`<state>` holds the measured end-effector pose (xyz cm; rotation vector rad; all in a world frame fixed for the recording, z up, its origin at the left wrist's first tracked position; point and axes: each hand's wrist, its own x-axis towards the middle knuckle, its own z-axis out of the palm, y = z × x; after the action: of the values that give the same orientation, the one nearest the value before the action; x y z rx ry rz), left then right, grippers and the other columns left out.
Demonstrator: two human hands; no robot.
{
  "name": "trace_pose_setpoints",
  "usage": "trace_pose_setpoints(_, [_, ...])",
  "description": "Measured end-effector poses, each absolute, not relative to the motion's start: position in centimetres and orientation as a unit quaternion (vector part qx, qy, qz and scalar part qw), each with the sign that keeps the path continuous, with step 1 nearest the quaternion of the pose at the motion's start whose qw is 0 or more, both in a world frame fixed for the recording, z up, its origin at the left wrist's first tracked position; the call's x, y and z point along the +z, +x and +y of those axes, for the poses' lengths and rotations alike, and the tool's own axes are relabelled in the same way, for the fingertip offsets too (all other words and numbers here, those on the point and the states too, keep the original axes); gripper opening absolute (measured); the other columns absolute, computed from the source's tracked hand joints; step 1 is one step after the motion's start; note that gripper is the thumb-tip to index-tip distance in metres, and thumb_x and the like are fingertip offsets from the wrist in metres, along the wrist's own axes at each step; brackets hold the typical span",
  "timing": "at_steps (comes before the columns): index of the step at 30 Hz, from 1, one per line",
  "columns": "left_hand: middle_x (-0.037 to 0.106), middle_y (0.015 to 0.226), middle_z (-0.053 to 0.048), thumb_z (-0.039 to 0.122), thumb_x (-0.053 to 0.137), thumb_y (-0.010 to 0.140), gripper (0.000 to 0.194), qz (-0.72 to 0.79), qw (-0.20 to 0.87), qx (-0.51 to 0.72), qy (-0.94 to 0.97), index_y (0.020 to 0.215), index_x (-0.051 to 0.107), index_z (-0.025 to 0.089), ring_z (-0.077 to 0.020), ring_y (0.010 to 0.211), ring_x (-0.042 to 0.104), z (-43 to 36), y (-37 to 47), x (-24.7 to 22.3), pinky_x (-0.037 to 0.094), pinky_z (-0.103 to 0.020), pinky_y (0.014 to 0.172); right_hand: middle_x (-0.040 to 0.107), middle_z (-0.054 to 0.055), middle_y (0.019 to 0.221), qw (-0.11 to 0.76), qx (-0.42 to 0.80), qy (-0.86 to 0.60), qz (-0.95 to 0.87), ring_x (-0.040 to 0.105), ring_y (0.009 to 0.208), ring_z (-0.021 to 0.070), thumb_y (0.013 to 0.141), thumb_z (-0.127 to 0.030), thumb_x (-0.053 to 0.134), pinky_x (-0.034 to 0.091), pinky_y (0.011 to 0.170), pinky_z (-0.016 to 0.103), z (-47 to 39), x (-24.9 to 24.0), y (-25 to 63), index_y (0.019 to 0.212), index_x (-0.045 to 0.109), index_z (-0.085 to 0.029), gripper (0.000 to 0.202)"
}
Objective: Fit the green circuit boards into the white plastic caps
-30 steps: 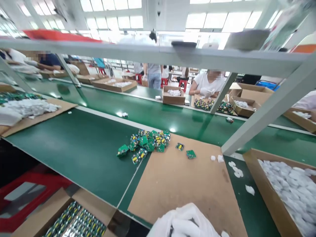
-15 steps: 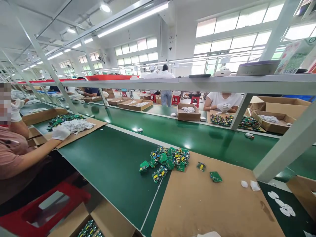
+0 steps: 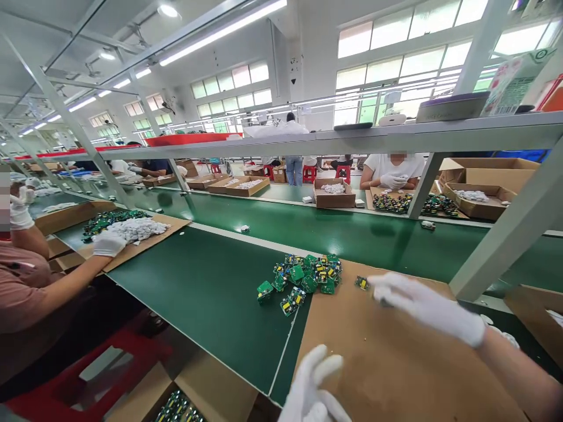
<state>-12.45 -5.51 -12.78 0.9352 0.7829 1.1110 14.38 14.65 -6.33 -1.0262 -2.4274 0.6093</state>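
Bright windows point(image 3: 389, 38) line white walls point(image 3: 248, 42) beyond tube lights point(image 3: 224, 31).

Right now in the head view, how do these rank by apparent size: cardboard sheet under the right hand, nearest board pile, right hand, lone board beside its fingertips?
1. Cardboard sheet
2. Board pile and right hand: too alike to rank
3. Lone board

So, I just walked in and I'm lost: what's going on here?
A white-gloved right hand is stretched over a brown cardboard sheet, close to a small circuit board with a yellow component; anything beneath the hand is blurred. The white-gloved left hand is spread near the sheet's left edge. A heap of green circuit boards straddles sheet and dark green worktop.
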Motion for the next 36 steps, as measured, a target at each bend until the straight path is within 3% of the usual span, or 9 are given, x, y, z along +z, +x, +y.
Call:
trace_pose_setpoints(2, [0.051, 0.150, -0.019, 0.073, 0.075, 0.068, 0.077, 0.385, 0.616, 0.574, 0.377, 0.132, 0.057, 0.034, -0.0193, 0.074, 0.072, -6.0, -13.4, -14.6, 0.043, -0.025, 0.052, 0.071, 0.005, 0.126, 0.165, 0.184, -0.543, -0.802, 0.066, 0.118, 0.0224, 0.100, -0.041, 0.042, 0.051, 0.103, 0.030, 20.3, -6.6, 15.5, 0.125, 0.068, -0.027, 0.038])
trace_pose_setpoints(5, [0.060, 0.139, -0.022, 0.070, 0.069, 0.077, 0.069, 0.448, 0.545, 0.607, 0.366, 0.129, 0.059, 0.026, -0.0191, 0.068, 0.068, -7.1, -14.2, -15.6, 0.044, -0.027, 0.050, 0.072, 0.019, 0.120, 0.116, 0.139, -0.637, -0.749, 0.067, 0.114, 0.0319, 0.097, -0.035, 0.046, 0.052, 0.099, 0.043, 26.0, -7.8, 16.7, 0.123, 0.070, -0.016, 0.040])
trace_pose_setpoints(11, [0.074, 0.104, -0.013, 0.046, 0.058, 0.093, 0.039, 0.702, 0.281, 0.446, 0.479, 0.118, 0.067, 0.017, -0.0250, 0.088, 0.069, -5.1, -15.6, -11.5, 0.053, -0.040, 0.086, 0.074, 0.019, 0.113, 0.007, 0.110, -0.633, -0.766, 0.070, 0.107, 0.0353, 0.089, -0.037, 0.057, 0.054, 0.093, 0.049, 26.7, -8.5, 18.4, 0.122, 0.070, -0.012, 0.043])
trace_pose_setpoints(15, [0.068, 0.123, -0.016, 0.029, 0.061, 0.088, 0.038, 0.750, 0.151, 0.367, 0.529, 0.123, 0.063, 0.015, -0.0309, 0.115, 0.064, 0.6, -17.0, -9.9, 0.047, -0.041, 0.100, 0.074, 0.020, 0.113, -0.028, 0.118, -0.570, -0.813, 0.069, 0.111, 0.0376, 0.090, -0.040, 0.050, 0.054, 0.095, 0.050, 22.5, -6.6, 19.9, 0.131, 0.066, -0.010, 0.053])
trace_pose_setpoints(18, [0.067, 0.124, -0.022, 0.020, 0.066, 0.080, 0.036, 0.772, 0.146, 0.279, 0.552, 0.114, 0.066, 0.013, -0.0367, 0.121, 0.060, 4.0, -17.4, -10.5, 0.042, -0.046, 0.105, 0.070, 0.016, 0.126, -0.058, 0.154, -0.518, -0.839, 0.064, 0.121, 0.0345, 0.089, -0.042, 0.053, 0.049, 0.104, 0.046, 17.2, -5.4, 21.6, 0.133, 0.065, -0.015, 0.053])
trace_pose_setpoints(21, [0.067, 0.118, -0.029, 0.023, 0.060, 0.083, 0.045, 0.794, 0.145, 0.193, 0.558, 0.125, 0.060, 0.009, -0.0457, 0.119, 0.059, 5.6, -17.3, -11.6, 0.039, -0.063, 0.103, 0.065, 0.012, 0.137, -0.084, 0.196, -0.467, -0.858, 0.058, 0.128, 0.0330, 0.087, -0.042, 0.062, 0.041, 0.111, 0.045, 11.4, -5.1, 23.0, 0.136, 0.063, -0.022, 0.053])
trace_pose_setpoints(25, [0.059, 0.127, -0.033, 0.025, 0.058, 0.082, 0.065, 0.800, 0.137, 0.157, 0.563, 0.142, 0.046, 0.005, -0.0520, 0.123, 0.054, 6.1, -17.8, -12.3, 0.037, -0.070, 0.101, 0.069, 0.011, 0.125, -0.092, 0.235, -0.342, -0.905, 0.065, 0.114, 0.0293, 0.087, -0.034, 0.064, 0.050, 0.095, 0.039, 4.6, -5.6, 22.9, 0.131, 0.064, -0.022, 0.046])
trace_pose_setpoints(30, [0.060, 0.127, -0.028, 0.020, 0.063, 0.079, 0.049, 0.798, 0.161, 0.226, 0.535, 0.124, 0.061, 0.002, -0.0440, 0.134, 0.046, 4.6, -19.1, -11.4, 0.037, -0.057, 0.111, 0.071, 0.008, 0.085, -0.106, 0.101, -0.380, -0.913, 0.068, 0.080, 0.0290, 0.083, -0.037, 0.073, 0.047, 0.066, 0.035, -0.7, -7.9, 20.5, 0.093, 0.070, -0.018, 0.022])
trace_pose_setpoints(36, [0.068, 0.115, -0.008, 0.030, 0.066, 0.094, 0.025, 0.765, 0.279, 0.396, 0.425, 0.113, 0.065, 0.014, -0.0219, 0.101, 0.067, 1.5, -19.7, -11.8, 0.057, -0.043, 0.088, 0.070, 0.004, 0.077, 0.000, 0.015, -0.345, -0.938, 0.069, 0.072, 0.0267, 0.089, -0.017, 0.062, 0.050, 0.063, 0.037, -2.6, -12.8, 20.7, 0.079, 0.068, -0.022, 0.013])
